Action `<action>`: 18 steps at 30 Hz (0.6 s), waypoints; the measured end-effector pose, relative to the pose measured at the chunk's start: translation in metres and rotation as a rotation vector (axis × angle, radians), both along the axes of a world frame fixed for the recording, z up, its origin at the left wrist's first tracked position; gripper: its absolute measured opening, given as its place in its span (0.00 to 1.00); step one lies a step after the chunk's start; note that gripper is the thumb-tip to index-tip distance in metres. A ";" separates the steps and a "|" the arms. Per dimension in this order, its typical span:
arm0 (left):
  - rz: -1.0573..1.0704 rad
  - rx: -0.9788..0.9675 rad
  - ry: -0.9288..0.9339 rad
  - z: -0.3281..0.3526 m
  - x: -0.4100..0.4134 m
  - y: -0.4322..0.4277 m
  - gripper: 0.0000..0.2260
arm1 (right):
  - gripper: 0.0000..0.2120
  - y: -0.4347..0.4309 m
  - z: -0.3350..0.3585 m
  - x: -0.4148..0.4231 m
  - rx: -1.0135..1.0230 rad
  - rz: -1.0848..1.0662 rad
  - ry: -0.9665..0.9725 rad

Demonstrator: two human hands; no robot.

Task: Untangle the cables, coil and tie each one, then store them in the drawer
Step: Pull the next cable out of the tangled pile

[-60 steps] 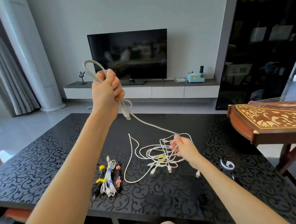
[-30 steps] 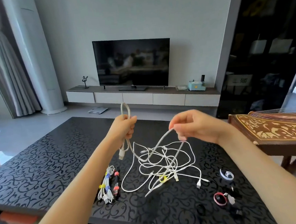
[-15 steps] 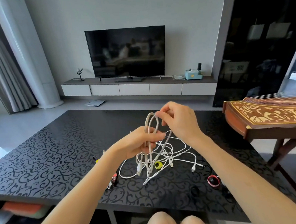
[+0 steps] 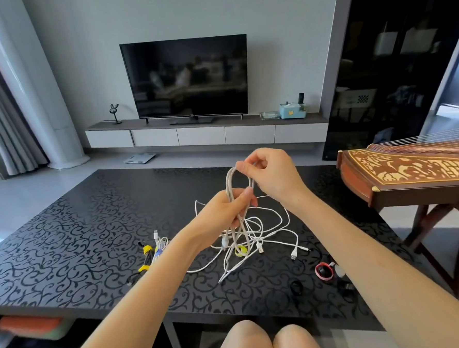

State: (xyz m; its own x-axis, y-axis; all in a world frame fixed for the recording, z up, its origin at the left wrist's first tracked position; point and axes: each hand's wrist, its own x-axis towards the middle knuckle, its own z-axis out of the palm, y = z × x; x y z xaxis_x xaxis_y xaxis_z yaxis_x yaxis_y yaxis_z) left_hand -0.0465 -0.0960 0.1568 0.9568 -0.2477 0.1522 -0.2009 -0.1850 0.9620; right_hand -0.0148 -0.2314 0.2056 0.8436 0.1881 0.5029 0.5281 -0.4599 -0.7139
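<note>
Above the tangle [image 4: 256, 234], we are clamping our left hand [image 4: 226, 213] on the coil [image 4: 230, 182] while our right hand [image 4: 270, 175] pinches its top loop to gather it.

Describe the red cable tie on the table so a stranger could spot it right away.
Find the black patterned table, then look right of the tangle of white cables, toward the near edge. The red cable tie is a small ring; its neighbour is a black ring, and a yellow ring lies in the tangle.
</note>
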 end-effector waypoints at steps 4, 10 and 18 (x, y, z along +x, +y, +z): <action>0.075 -0.009 -0.029 0.000 0.006 -0.008 0.18 | 0.05 0.001 0.002 0.002 0.107 0.056 0.094; 0.162 -0.454 0.085 0.008 0.019 -0.011 0.16 | 0.11 -0.003 -0.024 0.008 0.370 0.140 0.378; 0.208 -1.032 0.209 0.025 0.031 0.001 0.16 | 0.31 0.016 -0.110 -0.017 0.345 0.481 0.769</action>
